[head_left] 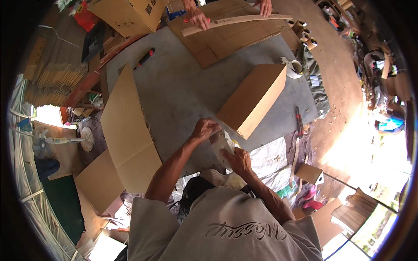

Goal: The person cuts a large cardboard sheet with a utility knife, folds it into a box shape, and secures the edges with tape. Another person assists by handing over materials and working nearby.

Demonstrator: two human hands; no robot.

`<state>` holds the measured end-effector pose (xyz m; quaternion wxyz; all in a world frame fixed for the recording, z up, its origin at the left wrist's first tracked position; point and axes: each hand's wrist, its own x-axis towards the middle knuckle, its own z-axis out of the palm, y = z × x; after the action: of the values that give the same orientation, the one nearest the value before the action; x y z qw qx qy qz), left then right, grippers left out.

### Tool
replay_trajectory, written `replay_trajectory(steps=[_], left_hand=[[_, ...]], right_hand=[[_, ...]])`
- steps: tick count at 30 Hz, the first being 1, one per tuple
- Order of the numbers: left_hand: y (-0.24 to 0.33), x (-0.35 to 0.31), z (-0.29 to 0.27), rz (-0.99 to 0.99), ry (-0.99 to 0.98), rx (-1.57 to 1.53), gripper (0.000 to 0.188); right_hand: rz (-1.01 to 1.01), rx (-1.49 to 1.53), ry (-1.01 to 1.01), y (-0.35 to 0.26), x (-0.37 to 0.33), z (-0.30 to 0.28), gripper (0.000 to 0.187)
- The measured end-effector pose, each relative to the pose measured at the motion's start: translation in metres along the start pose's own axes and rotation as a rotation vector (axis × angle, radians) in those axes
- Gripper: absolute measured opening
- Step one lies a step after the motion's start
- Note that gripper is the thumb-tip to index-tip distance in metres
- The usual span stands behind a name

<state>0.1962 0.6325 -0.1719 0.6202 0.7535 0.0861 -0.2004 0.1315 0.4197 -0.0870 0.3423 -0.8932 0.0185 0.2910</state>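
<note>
My left hand (204,129) is closed, its fingertips pinching the end of a clear tape strip (221,149). The strip stretches toward my right hand (238,160), which is wrapped round a tape roll (236,144) that mostly hides behind the fingers. Just beyond my hands, a brown cardboard box (254,98) lies on the grey tabletop (183,87). To the left, a large folded cardboard sheet (130,135) leans past the table's left edge.
Across the table, another person's hands (198,19) press a long strip (237,20) onto flat cardboard (217,39). Two red-and-black cutters, one far left (144,58) and one right (299,122), and a tape roll (292,67) lie about. A big carton (128,17) stands far left.
</note>
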Motion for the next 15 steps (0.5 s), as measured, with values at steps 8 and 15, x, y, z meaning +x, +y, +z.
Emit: replay_trajectory(steps=[8, 15], left_hand=[[-0.032, 0.066, -0.023, 0.128, 0.034, -0.467, 0.009], [-0.042, 0.101, -0.018, 0.339, 0.012, -0.485, 0.015]], right_hand=[[-0.013, -0.046, 0.113, 0.004, 0.0, 0.01, 0.054], [0.173, 0.018, 0.203, -0.017, 0.009, 0.029, 0.052]])
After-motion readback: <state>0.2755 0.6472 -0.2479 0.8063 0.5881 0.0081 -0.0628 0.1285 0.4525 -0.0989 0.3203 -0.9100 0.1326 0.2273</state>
